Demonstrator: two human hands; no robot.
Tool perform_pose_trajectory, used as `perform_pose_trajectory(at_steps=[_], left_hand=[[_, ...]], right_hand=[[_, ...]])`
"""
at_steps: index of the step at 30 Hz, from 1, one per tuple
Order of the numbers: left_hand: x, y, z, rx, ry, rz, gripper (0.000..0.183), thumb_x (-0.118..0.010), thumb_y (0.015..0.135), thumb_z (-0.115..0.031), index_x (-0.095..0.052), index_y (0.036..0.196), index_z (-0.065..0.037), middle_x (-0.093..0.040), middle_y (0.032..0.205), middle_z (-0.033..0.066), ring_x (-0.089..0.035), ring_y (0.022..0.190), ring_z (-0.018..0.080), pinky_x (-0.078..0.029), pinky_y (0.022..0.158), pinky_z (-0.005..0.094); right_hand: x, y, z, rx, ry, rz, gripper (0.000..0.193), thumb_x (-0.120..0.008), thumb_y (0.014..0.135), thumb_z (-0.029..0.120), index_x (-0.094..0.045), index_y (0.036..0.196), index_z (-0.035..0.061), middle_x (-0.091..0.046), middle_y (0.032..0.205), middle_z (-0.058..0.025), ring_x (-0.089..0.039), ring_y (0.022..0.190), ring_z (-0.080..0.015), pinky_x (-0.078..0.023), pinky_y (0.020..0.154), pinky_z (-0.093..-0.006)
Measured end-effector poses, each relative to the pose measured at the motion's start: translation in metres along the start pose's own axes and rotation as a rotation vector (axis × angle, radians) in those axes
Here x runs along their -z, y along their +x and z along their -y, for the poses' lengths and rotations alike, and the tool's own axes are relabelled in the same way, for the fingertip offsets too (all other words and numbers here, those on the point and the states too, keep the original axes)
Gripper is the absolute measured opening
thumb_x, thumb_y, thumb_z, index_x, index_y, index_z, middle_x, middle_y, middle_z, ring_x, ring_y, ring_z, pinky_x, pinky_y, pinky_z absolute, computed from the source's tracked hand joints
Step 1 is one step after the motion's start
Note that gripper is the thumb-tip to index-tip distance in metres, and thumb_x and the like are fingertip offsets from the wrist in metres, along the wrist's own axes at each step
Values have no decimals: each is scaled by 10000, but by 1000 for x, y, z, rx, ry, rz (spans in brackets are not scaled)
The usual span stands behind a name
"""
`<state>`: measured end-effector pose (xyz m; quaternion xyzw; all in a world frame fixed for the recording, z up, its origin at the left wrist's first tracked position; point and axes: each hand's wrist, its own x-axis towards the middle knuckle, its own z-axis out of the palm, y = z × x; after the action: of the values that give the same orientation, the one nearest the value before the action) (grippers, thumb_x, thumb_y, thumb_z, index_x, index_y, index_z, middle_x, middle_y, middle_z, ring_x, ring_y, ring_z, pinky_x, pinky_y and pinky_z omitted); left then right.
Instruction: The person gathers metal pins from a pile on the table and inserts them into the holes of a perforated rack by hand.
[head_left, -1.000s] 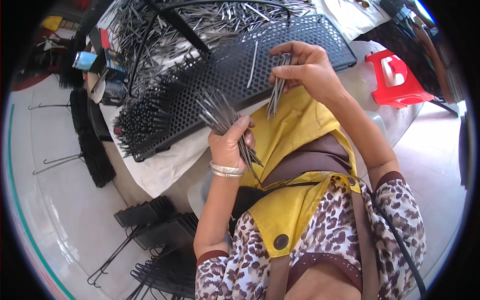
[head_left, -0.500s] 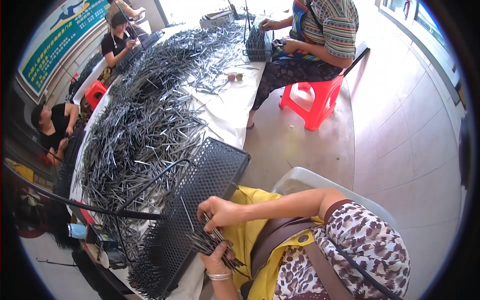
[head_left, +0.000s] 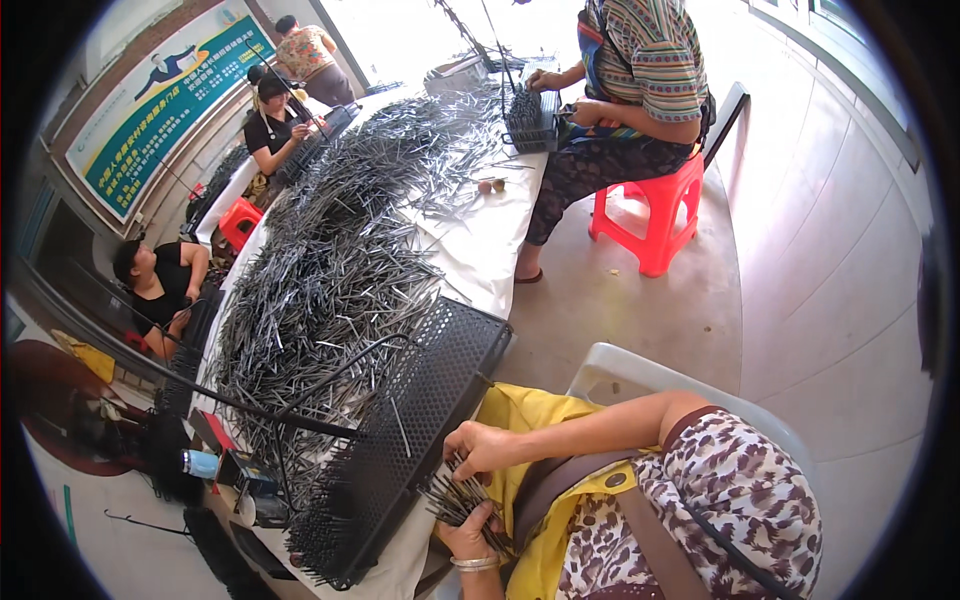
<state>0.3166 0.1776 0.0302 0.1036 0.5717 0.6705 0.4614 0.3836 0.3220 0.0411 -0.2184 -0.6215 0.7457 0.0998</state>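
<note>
Via feed, I class site as wkshop: shared white-covered table [head_left: 478, 240] w/ bulk heap of dark strips [head_left: 310, 270], perf. blk rack [head_left: 455, 350], co-worker [head_left: 655, 95] at 2nd rack [head_left: 533, 138].

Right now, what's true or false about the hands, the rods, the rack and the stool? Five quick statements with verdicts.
1. The left hand grips a bundle of thin rods. True.
2. The right hand is reaching into the heap of loose rods. False: it is close to the bundle, near the left hand.
3. The heap lies on a white-covered table. True.
4. Upright rods fill the black perforated rack end to end. False: they crowd one end; the other shows bare holes.
5. The seated co-worker in stripes is on a red stool. True.
</note>
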Motion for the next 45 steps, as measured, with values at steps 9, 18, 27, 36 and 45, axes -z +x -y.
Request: perform_pose_trajectory(at_steps=[9, 18, 27, 36, 45], left_hand=[[-2, 3, 6, -44, 6, -4, 310, -623, 587, 49, -530, 877, -7, -573, 661, 80, -560, 502, 176, -459, 432, 257], [6, -3, 4, 28, -99, 191, 343, -588, 636, 30, -475, 957, -14, -551, 693, 107, -544, 522, 223, -463, 458, 308], [17, 2, 12, 86, -130, 73, 122, -572, 654, -20, -518, 758, 13, -514, 602, 103, -483, 442, 181, -408, 404, 293], [29, 9, 29, 274, -254, 85, 112, -575, 687, -51, -552, 713, 56, -528, 573, 75, -481, 449, 142, -376, 403, 229], [21, -14, 5, 14, -385, 57, 92, -601, 675, -33, -557, 694, 46, -555, 601, 96, -485, 440, 142, -368, 388, 229]], right_hand=[[2, -5, -3, 54, -98, -87, 229, -631, 675, 45, -519, 842, -66, -521, 608, -60, -542, 460, -133, -447, 404, -229], [-6, 5, -9, 69, -51, 63, 231, -625, 667, 17, -523, 859, -61, -547, 612, -61, -552, 487, -128, -455, 428, -220], [3, -26, 62, 335, -95, -172, 233, -576, 771, 178, -528, 845, -38, -589, 667, -103, -572, 563, -124, -451, 458, -244], [-47, -123, 200, 52, 55, 599, 143, -550, 754, 88, -575, 802, -45, -598, 683, -96, -552, 590, -163, -423, 637, -224], [153, -244, 118, 108, 146, 626, 181, -557, 768, 133, -546, 671, -19, -518, 517, -52, -493, 446, -88, -369, 400, -206]])
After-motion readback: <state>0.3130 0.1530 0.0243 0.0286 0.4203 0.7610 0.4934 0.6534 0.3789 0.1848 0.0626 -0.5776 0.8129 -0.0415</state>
